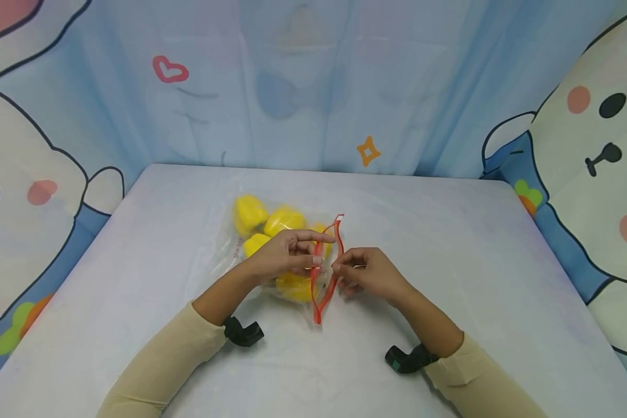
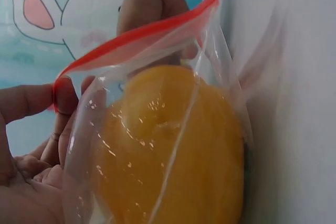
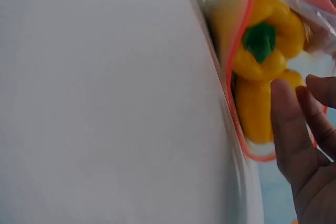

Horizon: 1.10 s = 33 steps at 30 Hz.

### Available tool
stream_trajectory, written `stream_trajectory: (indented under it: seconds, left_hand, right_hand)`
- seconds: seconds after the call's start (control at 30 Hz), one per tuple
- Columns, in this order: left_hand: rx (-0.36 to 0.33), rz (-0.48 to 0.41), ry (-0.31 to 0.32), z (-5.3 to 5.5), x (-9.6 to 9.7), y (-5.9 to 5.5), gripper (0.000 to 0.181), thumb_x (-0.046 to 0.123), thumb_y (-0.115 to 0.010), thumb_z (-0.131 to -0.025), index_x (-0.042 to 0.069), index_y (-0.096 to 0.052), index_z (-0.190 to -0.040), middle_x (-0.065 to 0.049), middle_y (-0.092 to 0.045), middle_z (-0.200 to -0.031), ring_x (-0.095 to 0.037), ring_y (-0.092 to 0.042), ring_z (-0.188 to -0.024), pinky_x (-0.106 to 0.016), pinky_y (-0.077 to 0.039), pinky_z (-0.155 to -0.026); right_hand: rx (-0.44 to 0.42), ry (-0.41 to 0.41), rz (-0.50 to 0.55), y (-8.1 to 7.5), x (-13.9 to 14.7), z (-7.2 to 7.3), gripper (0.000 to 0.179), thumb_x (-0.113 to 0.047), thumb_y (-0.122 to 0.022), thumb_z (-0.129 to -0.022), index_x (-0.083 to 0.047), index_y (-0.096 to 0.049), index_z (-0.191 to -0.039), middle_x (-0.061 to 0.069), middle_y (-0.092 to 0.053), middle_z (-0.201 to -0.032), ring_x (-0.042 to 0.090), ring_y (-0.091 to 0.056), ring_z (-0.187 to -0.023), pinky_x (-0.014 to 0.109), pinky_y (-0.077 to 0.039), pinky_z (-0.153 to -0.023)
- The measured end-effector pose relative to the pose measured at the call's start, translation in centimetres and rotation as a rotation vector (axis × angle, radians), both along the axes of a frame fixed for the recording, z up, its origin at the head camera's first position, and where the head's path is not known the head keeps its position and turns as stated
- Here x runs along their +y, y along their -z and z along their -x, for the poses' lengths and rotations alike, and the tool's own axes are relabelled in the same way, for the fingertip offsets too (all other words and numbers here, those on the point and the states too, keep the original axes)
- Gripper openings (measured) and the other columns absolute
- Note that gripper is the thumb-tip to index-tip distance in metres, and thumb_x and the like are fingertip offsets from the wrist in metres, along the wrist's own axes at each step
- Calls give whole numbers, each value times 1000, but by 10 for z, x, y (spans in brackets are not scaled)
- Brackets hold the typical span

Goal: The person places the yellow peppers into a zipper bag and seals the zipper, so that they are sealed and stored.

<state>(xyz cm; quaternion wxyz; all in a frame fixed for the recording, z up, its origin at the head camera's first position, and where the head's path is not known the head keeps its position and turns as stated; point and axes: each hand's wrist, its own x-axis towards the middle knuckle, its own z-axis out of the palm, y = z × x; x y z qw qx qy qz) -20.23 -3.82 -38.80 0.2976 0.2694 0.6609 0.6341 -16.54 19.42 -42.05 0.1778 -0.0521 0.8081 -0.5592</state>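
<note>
A clear zip bag (image 1: pixel 223 247) with a red zip edge (image 1: pixel 316 307) lies on its side on the table, its mouth parted toward the right. Several yellow bell peppers (image 1: pixel 249 215) are inside. My left hand (image 1: pixel 279 255) reaches over the bag and pinches the red edge, index finger stretched along the mouth. Close in the left wrist view, a pepper (image 2: pixel 173 145) shows through the plastic. My right hand (image 1: pixel 371 270) is just right of the mouth, thumb and fingers loosely bent and apart. In the right wrist view, a pepper's green stem (image 3: pixel 259 43) faces the opening.
White cloth covers the table (image 1: pixel 501 261). A blue cartoon curtain (image 1: pixel 292 87) hangs behind it and along both sides. Each wrist wears a black camera mount, such as the left one (image 1: pixel 244 332).
</note>
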Motion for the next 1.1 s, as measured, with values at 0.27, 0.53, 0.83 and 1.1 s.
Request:
stream_trajectory:
  seconds: [0.27, 0.53, 0.83, 1.1]
  left_hand:
    - [1, 46, -45, -5, 12, -5, 46, 4, -63, -94, 5, -54, -139, 0, -59, -77, -14, -63, -75, -35, -60, -81]
    - [81, 100, -40, -7, 32, -5, 46, 8, -68, -92, 9, -56, -137, -9, -64, -83, -21, -69, -80, -37, -61, -81]
    - [440, 407, -25, -12, 52, -13, 45, 16, -70, -91, 10, -59, -134, -1, -69, -73, -12, -67, -64, -23, -58, -63]
    - [630, 549, -10, -10, 53, -29, 47, 29, -72, -89, 12, -61, -132, -2, -68, -70, -11, -59, -46, -24, -52, -50]
  right_hand:
    - [31, 116, 11, -7, 19, 20, 35, -28, -64, -96, 0, -64, -116, 21, -68, -111, 20, -72, -80, 38, -62, -71]
    - [15, 261, 106, -8, 25, 50, 47, -37, -64, -95, 0, -60, -123, 5, -68, -102, 19, -71, -82, 34, -62, -69]
    - [25, 363, 185, 9, 24, 60, 51, -43, -67, -92, -4, -60, -124, 11, -64, -116, 8, -66, -77, 23, -59, -66]
    - [84, 282, 221, 12, 17, 65, 47, -38, -67, -93, -9, -59, -129, 6, -59, -113, 9, -60, -80, 21, -56, -62]
